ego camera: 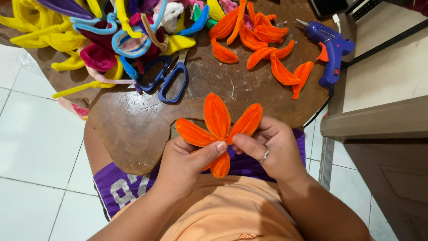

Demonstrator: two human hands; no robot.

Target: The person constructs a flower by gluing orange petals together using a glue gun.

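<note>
Both hands, left hand (185,163) and right hand (272,149), pinch orange petal flower (218,127); loose orange petals (263,42) on wooden board (133,125).

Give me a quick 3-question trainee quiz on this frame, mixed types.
1. True or false: both hands pinch the orange petal flower at its centre.
2. What lies nearest the blue scissors? A) glue gun B) multicoloured pipe-cleaner pile C) loose orange petals
3. Which side of the wooden table holds the blue glue gun?

Key
1. True: left hand and right hand meet there.
2. B
3. The person's right, beyond the loose orange petals.
</note>
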